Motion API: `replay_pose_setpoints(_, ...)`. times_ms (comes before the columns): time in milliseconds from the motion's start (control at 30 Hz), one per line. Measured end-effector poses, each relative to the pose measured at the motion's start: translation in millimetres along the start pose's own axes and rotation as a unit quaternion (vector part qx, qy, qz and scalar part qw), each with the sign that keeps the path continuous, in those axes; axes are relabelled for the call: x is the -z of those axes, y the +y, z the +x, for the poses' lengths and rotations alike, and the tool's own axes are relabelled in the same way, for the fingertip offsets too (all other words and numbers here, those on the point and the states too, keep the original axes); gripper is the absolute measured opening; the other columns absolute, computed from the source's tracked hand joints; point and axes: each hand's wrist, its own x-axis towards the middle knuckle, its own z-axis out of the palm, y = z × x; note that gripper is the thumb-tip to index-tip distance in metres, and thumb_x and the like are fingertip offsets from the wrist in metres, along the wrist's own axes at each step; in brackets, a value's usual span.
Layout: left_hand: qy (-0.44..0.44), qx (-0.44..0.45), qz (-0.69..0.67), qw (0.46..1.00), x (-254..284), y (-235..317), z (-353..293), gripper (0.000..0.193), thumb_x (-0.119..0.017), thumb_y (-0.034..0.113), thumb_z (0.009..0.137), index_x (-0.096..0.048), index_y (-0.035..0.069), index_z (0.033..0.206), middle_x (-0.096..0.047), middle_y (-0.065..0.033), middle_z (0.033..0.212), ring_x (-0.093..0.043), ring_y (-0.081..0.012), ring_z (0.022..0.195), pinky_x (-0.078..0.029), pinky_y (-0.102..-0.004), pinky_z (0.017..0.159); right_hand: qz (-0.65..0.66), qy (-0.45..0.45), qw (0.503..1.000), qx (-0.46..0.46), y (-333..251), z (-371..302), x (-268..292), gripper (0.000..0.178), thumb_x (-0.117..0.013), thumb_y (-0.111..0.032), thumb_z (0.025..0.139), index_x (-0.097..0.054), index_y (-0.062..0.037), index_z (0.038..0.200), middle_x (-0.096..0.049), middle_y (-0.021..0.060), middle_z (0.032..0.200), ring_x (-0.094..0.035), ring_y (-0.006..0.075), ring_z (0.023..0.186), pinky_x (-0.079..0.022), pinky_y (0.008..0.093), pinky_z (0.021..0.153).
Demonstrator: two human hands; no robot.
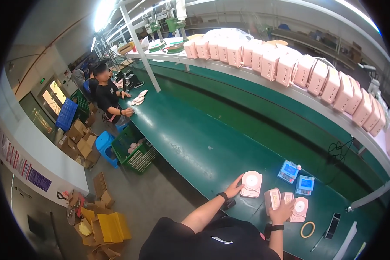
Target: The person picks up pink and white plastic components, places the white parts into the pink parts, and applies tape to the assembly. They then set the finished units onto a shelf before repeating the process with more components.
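My left hand [235, 187] grips the left edge of a pink, round-topped device [251, 182] with a white disc on its face, lying on the green workbench [190, 151]. Farther right, my right hand [282, 212] closes over a small pink unit [287, 197], its fingertips hiding the lower part. A pink box-shaped unit [272, 199] stands just left of that hand. Against its right side lies a second pink device [299, 209] with a white disc. Beyond my right hand are two blue meters, one [288, 171] behind the other [305, 185], both with lit screens.
A tape ring [307, 229], a phone [332, 225] and a thin stick lie at right. Pink units [271, 63] line the raised shelf. At far left a co-worker [108, 93] handles pale pieces [138, 99]. A green crate [136, 156], blue stool [106, 147] and cardboard boxes stand on the floor.
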Motion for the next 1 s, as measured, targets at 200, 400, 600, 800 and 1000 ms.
replay_pose_setpoints(200,0.001,0.020,0.034,0.999,-3,15,-7,0.069,-0.056,0.022,0.092,-0.017,0.010,0.148,-0.029,-0.0146,0.148,-0.027,-0.0244,0.137,-0.027,-0.0371,0.109,0.002,-0.010,1.000,-0.001,4,1,-4,0.066,-0.073,-0.027,0.056,-0.058,-0.0140,0.118,-0.026,0.0301,0.141,-0.037,0.0475,0.120,-0.036,0.0506,0.097)
replay_pose_setpoints(400,-0.004,0.010,0.074,0.997,-4,19,-9,0.076,-0.059,0.023,0.090,-0.013,0.007,0.148,-0.028,-0.0198,0.148,-0.027,-0.0293,0.137,-0.024,-0.0368,0.111,-0.009,-0.005,1.000,0.001,7,-3,-6,0.068,-0.073,-0.028,0.056,-0.057,-0.0164,0.121,-0.027,0.0295,0.140,-0.038,0.0463,0.118,-0.036,0.0495,0.097)
replay_pose_setpoints(600,0.006,-0.014,0.112,0.994,-6,13,-4,0.077,-0.060,0.023,0.089,-0.012,0.006,0.147,-0.029,-0.0229,0.146,-0.027,-0.0318,0.137,-0.023,-0.0377,0.111,-0.018,-0.002,1.000,0.005,7,-1,-7,0.068,-0.073,-0.028,0.056,-0.057,-0.0168,0.121,-0.027,0.0295,0.140,-0.039,0.0461,0.117,-0.037,0.0493,0.095)
replay_pose_setpoints(800,-0.006,-0.018,0.087,0.996,2,8,-3,0.073,-0.057,0.023,0.090,-0.015,0.006,0.147,-0.031,-0.0231,0.145,-0.029,-0.0332,0.136,-0.024,-0.0380,0.111,0.013,-0.008,1.000,-0.007,-4,-2,4,0.055,-0.074,-0.029,0.059,-0.060,-0.0085,0.107,-0.026,0.0313,0.140,-0.037,0.0486,0.119,-0.037,0.0515,0.095)
replay_pose_setpoints(1000,0.011,-0.035,0.117,0.992,-1,-1,0,0.067,-0.053,0.022,0.092,-0.017,0.007,0.147,-0.033,-0.0231,0.144,-0.032,-0.0340,0.134,-0.026,-0.0383,0.110,-0.002,-0.006,1.000,0.003,1,-1,-1,0.056,-0.074,-0.029,0.058,-0.060,-0.0106,0.109,-0.026,0.0305,0.140,-0.038,0.0476,0.118,-0.038,0.0507,0.094)
